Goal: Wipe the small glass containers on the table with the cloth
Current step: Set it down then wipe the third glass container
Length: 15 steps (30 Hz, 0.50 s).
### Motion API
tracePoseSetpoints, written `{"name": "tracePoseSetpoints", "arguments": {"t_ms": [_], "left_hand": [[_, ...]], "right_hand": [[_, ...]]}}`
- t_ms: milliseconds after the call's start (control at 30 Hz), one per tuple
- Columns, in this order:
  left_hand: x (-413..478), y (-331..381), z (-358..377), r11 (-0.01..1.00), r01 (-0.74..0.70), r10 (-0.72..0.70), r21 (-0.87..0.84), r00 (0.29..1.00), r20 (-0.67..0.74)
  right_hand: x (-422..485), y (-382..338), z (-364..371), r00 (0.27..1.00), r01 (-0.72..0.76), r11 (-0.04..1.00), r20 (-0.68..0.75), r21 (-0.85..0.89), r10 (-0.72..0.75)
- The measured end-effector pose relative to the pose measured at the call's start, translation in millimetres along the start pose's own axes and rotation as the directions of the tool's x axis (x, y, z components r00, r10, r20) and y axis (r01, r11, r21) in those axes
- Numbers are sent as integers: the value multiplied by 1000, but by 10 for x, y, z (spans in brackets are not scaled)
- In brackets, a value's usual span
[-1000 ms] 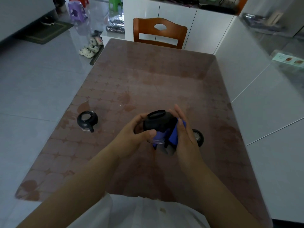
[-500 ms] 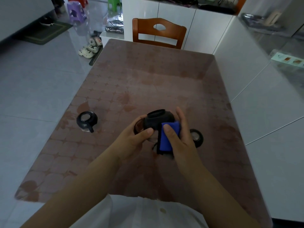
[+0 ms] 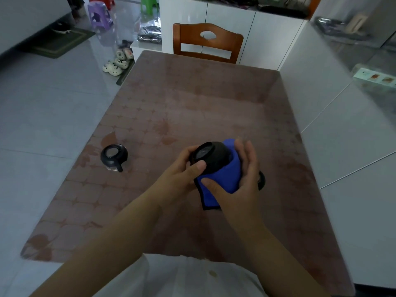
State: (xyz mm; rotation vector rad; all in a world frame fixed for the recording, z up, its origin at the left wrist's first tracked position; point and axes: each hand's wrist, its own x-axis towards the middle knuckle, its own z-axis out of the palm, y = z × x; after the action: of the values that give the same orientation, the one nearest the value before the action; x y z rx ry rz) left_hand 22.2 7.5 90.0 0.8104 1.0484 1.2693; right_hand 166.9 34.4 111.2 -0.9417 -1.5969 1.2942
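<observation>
Stretching across the view: a brown counter [image 3: 192,108] with a glossy, faintly star-patterned top. Standing at its far end: a wooden chair [image 3: 207,42] with a cut-out in its backrest, white cabinets [image 3: 231,24] rising behind.

Being held up above the near middle of the counter, tilted toward the left: a small glass container [image 3: 211,157] capped by a wide, rounded black lid with a pale see-through window in its centre. Glass body mostly hiding under the wrap, so little of it showing.

Wrapping around the container's right and lower sides: a bright blue cloth [image 3: 225,179] with a dark stitched edge, one corner hanging down below the hands.

Gripping the black lid from the left: left hand [image 3: 182,174], thumb lying over the lid's near rim, fingers curling round the far side. Pressing the cloth against the container from the right: right hand [image 3: 240,185], thumb lying on the blue fabric, fingers extending upward behind it.

Sitting upright on the counter well to the left: a second container [image 3: 114,155], same black lid with clear window, a small dark handle pointing toward the near edge. Peeking out just behind the right hand: a third dark lid [image 3: 261,180], mostly hidden.
</observation>
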Motion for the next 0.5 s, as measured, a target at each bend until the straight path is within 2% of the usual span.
{"name": "tracePoseSetpoints", "arguments": {"t_ms": [133, 300, 400, 500], "left_hand": [[3, 30, -35, 994, -17, 19, 112, 1000, -14], [6, 57, -110, 991, -80, 84, 111, 996, -28], [2, 54, -145, 987, -79, 91, 137, 992, -82], [-9, 13, -158, 988, -31, 49, 148, 992, -117]], "right_hand": [[-90, 11, 34, 998, 4, 1000, 63, 10, -5], [-67, 6, 14, 994, 34, 997, 106, 68, -41], [-15, 10, -52, 998, -37, 991, 55, 126, 31], [19, -25, -117, 999, -46, 983, 1, 180, 47]]}}
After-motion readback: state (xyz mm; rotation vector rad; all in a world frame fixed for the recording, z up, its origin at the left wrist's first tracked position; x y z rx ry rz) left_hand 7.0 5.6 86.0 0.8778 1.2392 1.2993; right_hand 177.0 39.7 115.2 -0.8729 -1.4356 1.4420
